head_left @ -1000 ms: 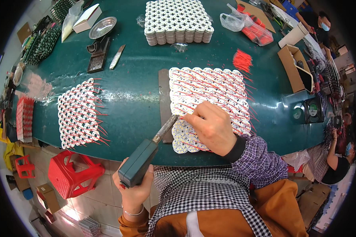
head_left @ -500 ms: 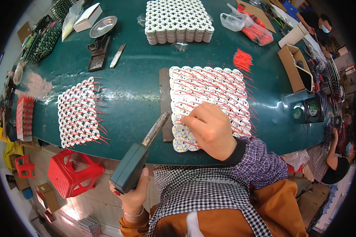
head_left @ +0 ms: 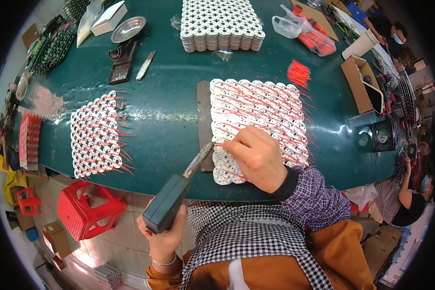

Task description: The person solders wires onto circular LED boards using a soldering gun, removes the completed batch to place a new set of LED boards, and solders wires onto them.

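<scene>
My left hand [head_left: 168, 234] is closed round a soldering gun [head_left: 166, 203] with a dark green body and a scorched metal barrel. Its tip meets the left edge of a panel of round white LED boards [head_left: 256, 104], right by my right fingertips. Thumb and forefinger of my right hand [head_left: 257, 157] are pinched there on a thin red wire, mostly hidden by the fingers. Rows of red wires slant across the panel, while the nearest left boards show bare yellow LEDs. Under the panel's left side lies a flat brown bar [head_left: 204, 106].
A second wired panel [head_left: 96, 135] lies to the left. Stacked white boards [head_left: 222, 29] stand at the back, with loose red wires [head_left: 298, 73] to their right. A knife [head_left: 145, 65], a metal dish [head_left: 128, 30] and a cardboard box [head_left: 360, 82] are also on the green table [head_left: 159, 145].
The soldering gun has moved up and right, bringing its tip from beside the panel to my right fingertips. My right hand keeps its pinch at nearly the same spot.
</scene>
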Tool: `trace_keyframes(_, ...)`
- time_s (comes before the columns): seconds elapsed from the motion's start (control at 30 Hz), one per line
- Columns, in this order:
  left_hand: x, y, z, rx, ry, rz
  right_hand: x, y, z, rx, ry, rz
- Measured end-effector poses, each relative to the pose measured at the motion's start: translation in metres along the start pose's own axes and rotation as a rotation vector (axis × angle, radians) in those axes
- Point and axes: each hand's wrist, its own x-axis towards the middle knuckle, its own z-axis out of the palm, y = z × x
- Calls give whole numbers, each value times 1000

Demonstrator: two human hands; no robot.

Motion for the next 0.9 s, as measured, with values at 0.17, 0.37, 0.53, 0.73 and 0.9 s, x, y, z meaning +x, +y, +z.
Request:
trace_keyframes(0.17,3,4,-2,-42,-40,-70,-1,1,1,3,13,-5)
trace_keyframes(0.37,0,2,-3,4,-30,-61,1,-1,-1,-7,9,0)
trace_keyframes(0.53,-5,-3,-6,26,-28,-75,0,-1,0,-8,11,2)
trace_keyframes(0.73,-15,-11,-14,-13,41,-73,0,0,1,-4,17,-11)
trace_keyframes(0.9,-15,-4,-13,22,0,44,-1,-4,-6,66,78,17)
